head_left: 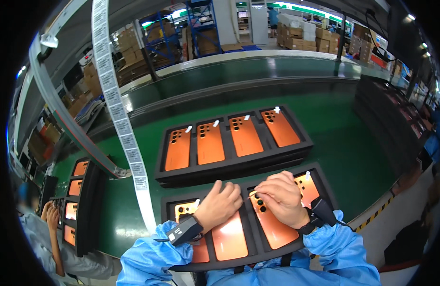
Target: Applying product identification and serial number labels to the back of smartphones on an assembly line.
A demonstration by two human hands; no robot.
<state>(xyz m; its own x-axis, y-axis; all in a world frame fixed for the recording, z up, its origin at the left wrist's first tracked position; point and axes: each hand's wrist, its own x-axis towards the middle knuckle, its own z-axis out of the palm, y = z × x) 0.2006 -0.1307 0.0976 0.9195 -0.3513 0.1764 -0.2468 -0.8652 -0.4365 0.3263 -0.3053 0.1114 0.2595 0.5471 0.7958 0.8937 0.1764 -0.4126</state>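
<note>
A black foam tray (248,188) lies at the near edge of the green belt, holding several orange phones back side up. My left hand (221,204) rests palm down on the upper part of the second phone (228,237). My right hand (282,197) is curled over the top of the third phone (273,225), fingertips pinched beside its camera lenses; what they pinch is too small to tell. A fourth phone (309,188) shows to the right with a white tab at its top. Both wrists wear black straps below blue sleeves.
A second black tray (229,169) with several orange phones, each with a white tab, lies further out on the green conveyor (344,148). A strip of white labels (125,128) hangs down on the left. Another tray (79,205) and a co-worker's hands (51,214) are at far left.
</note>
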